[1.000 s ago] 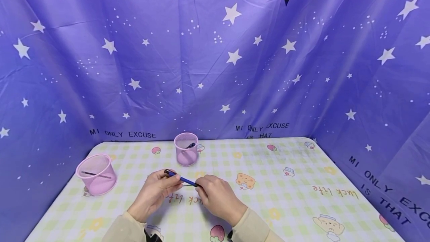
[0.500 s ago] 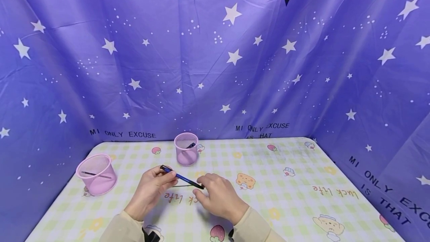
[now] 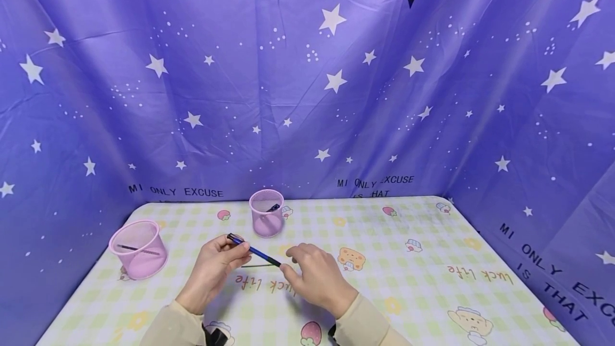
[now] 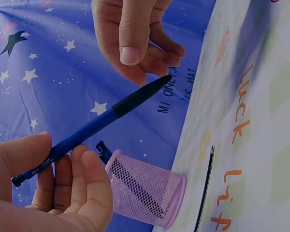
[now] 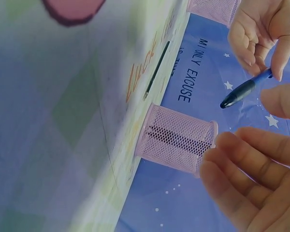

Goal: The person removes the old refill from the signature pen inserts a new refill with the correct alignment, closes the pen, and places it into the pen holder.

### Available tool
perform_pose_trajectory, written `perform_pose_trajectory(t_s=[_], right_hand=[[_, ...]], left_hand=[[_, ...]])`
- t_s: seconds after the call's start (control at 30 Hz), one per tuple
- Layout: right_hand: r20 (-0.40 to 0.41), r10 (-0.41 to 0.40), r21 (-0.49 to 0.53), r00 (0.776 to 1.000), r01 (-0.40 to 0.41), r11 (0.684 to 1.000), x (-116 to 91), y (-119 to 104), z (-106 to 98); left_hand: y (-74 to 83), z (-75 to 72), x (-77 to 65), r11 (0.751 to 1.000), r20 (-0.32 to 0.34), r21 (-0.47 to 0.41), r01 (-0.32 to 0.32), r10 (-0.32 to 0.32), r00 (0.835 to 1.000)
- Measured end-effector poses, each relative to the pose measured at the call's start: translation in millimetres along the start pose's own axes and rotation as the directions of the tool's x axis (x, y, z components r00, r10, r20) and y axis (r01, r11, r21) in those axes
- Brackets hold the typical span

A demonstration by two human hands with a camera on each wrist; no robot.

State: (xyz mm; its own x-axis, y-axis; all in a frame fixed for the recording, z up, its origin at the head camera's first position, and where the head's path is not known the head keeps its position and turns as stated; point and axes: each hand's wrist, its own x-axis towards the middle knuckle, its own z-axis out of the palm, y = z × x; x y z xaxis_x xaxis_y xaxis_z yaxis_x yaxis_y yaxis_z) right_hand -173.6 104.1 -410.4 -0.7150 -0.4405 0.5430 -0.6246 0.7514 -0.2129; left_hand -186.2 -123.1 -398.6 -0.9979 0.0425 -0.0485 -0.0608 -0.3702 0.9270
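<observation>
My left hand [image 3: 211, 268] pinches a blue ballpoint pen [image 3: 259, 253] near its back end, between thumb and fingers. The pen slants across in front of me, its black grip and tip [image 4: 142, 96] toward the right. Close by that tip is my right hand [image 3: 317, 276], fingers loosely bent and holding nothing; the wrist views show a gap between it and the pen. Below, a thin dark pen refill [image 4: 205, 191] lies on the tablecloth, partly covered by the hands and pen in the head view.
A pink mesh pen cup [image 3: 266, 226] with a dark pen inside stands behind the hands. Another, wider pink mesh cup [image 3: 144, 263] at the left holds a thin dark stick-like item. A checked tablecloth [image 3: 423, 292] covers the table; a purple starry curtain [image 3: 288, 95] surrounds it.
My right fingers have let go of the pen's tip end and loosened. My left hand has shifted slightly left with the pen, and more of the refill on the cloth shows.
</observation>
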Motion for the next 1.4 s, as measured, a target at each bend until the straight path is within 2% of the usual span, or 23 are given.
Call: perform_pose_trajectory(t_s=[0.37,0.6,1.07,1.4], right_hand=[[-0.071,0.034,-0.031,0.997,-0.036,0.999,1.3,4.7,0.1],[-0.082,0.05,-0.024,0.995,-0.052,0.998,2.0,7.9,0.0],[-0.095,0.052,-0.032,0.994,-0.055,0.998,2.6,9.7,1.2],[-0.101,0.064,-0.031,0.993,-0.067,0.997,6.8,14.4,0.1]], left_hand=[[1.4,-1.4,0.7,1.0,-0.025,0.017,-0.024,0.024,0.999],[2.1,-2.0,0.8,0.999,-0.032,0.024,-0.044,0.045,0.998],[6.0,-0.7,-0.5,0.991,-0.075,0.119,-0.053,0.062,0.995],[8.3,-1.7,1.8,0.987,-0.097,0.143,-0.074,0.088,0.991]])
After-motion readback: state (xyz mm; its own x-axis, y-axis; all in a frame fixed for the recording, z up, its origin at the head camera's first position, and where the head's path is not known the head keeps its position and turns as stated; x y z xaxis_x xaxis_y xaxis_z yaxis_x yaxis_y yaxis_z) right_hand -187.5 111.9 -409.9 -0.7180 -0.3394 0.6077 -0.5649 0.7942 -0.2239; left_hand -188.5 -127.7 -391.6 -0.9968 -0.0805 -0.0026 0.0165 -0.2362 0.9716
